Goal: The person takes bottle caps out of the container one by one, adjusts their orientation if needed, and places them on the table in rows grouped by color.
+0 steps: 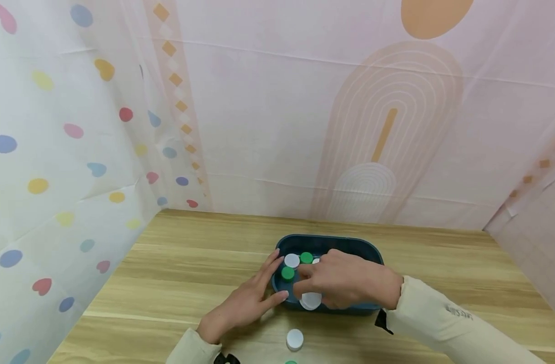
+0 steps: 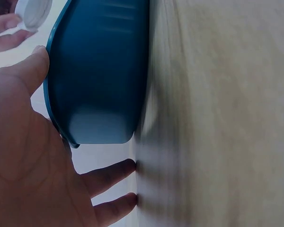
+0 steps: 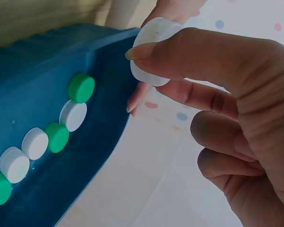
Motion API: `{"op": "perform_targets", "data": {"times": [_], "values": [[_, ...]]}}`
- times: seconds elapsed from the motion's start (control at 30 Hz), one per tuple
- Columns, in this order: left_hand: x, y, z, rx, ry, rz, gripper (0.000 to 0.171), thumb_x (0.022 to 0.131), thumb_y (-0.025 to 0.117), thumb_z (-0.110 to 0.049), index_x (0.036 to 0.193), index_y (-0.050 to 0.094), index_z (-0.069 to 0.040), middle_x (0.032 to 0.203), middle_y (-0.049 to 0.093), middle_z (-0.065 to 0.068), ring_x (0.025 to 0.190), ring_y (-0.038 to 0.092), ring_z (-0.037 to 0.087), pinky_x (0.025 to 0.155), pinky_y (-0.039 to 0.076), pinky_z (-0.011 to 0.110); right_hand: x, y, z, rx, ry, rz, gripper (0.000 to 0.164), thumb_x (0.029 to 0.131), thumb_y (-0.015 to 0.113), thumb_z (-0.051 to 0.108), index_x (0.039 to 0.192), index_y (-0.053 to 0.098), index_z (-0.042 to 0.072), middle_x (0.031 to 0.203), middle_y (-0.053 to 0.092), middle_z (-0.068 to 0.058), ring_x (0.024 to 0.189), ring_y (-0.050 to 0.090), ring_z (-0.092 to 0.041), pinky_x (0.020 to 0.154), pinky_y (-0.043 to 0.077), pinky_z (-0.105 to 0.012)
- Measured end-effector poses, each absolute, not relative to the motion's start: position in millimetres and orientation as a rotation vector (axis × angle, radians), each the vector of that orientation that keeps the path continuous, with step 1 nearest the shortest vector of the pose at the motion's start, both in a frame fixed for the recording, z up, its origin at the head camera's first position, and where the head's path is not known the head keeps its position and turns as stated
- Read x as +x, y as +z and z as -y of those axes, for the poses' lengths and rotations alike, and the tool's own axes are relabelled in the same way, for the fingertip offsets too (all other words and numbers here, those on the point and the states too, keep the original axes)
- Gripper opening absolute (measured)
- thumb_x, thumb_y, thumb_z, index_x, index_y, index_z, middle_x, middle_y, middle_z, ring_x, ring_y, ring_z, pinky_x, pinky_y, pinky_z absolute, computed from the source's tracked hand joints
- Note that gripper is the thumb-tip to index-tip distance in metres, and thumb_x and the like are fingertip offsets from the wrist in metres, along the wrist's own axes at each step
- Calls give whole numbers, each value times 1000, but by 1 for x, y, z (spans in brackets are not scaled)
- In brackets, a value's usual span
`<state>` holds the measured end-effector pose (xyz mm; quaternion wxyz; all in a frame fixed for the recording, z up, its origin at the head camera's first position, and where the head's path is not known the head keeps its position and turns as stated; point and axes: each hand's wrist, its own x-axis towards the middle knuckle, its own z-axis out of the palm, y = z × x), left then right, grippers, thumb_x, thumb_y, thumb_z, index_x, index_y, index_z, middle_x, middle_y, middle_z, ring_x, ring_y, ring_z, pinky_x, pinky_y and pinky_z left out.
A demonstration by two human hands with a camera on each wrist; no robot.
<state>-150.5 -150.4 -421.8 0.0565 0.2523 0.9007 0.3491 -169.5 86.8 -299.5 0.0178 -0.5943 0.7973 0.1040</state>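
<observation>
My right hand (image 1: 350, 280) pinches a white bottle cap (image 3: 154, 33) between thumb and fingers, above the front rim of a dark blue plastic bin (image 1: 332, 236). In the right wrist view its other fingers are curled back. My left hand (image 1: 243, 302) is spread at the bin's left end. Its thumb touches the front rim, and two outstretched fingertips (image 2: 125, 168) meet the tabletop in the left wrist view. Inside the bin lie several caps, among them a green cap (image 1: 287, 274) and a white cap (image 1: 292, 261). My right hand hides part of the bin's inside.
Another white cap (image 1: 294, 339) lies on the wood-grain table (image 1: 186, 253) in front of the bin. A second green cap (image 1: 291, 362) shows only its edge at the bottom of the head view. Patterned cloth (image 1: 259, 126) hangs behind the table and along its sides.
</observation>
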Motion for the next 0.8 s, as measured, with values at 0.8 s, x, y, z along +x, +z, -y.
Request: {"op": "perform_targets", "data": {"times": [0.8], "values": [[-152,-424,150,759,1054,-2755,71,98,44,-50,155,12,-20,160,-3,-9,139,25,33,98,38,58,-147,-320,-89,-1897,236,-2348,38,79,79,20,110,62,34,94,54,11,53,38,-2,50,32,-11]]}}
